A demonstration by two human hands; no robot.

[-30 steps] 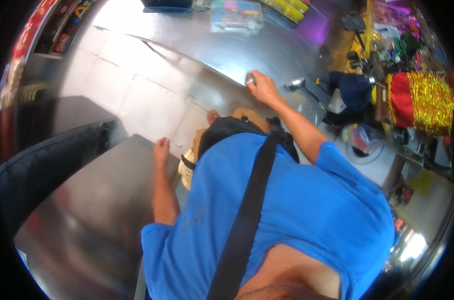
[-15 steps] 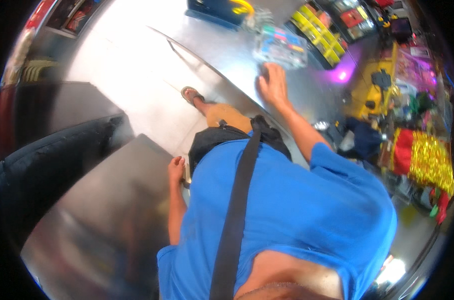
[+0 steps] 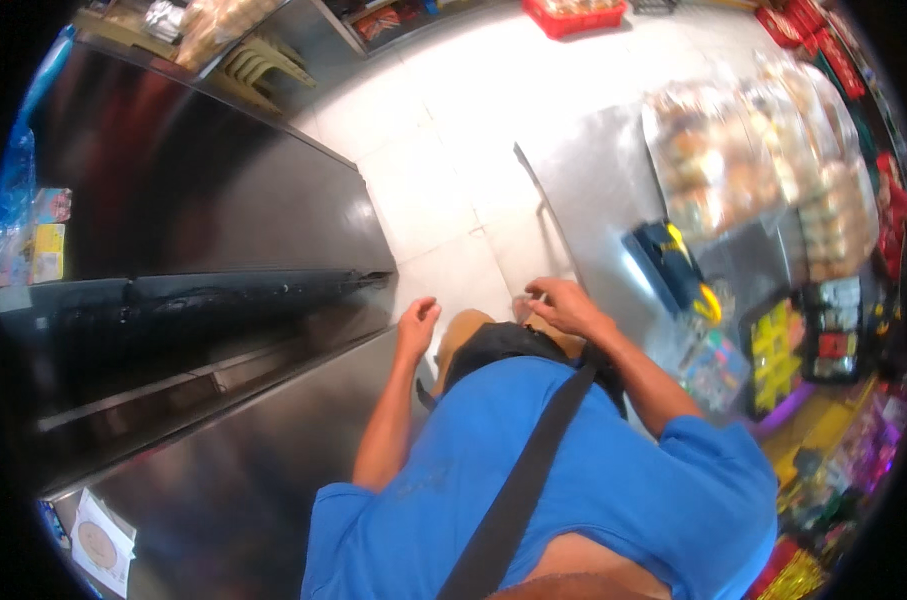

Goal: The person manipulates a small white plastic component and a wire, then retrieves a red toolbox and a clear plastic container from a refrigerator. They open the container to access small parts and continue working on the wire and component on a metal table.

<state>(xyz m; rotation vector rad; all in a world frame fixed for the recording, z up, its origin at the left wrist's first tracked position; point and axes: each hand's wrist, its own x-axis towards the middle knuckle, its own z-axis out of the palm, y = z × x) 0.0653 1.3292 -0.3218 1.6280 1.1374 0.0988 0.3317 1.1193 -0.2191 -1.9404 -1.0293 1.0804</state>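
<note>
My left hand (image 3: 418, 326) is raised in front of my left thigh, beside the dark metal cabinet. Its fingers are loosely bent and partly apart, with nothing seen in them. My right hand (image 3: 565, 305) hovers above my lap, near the edge of the metal counter (image 3: 598, 170). Loosely bent, its fingers show gaps between them. A small blur by its fingertips is too unclear to name. On the counter to the right lie a dark blue box (image 3: 666, 265) with a yellow handle, a clear plastic case (image 3: 715, 372) with colourful contents, and a yellow compartment tray (image 3: 773, 350).
Large clear bags of bread rolls (image 3: 718, 165) sit on the counter's far part. Dark metal cabinets (image 3: 223, 180) line my left side; papers (image 3: 101, 545) lie on the nearer one. A red crate (image 3: 573, 15) stands on the pale tiled floor (image 3: 443, 120) ahead.
My view has swung left, bringing in the bread bags and cabinets. My right hand has come back from beside the clear case to above my lap. My left hand has risen forward.
</note>
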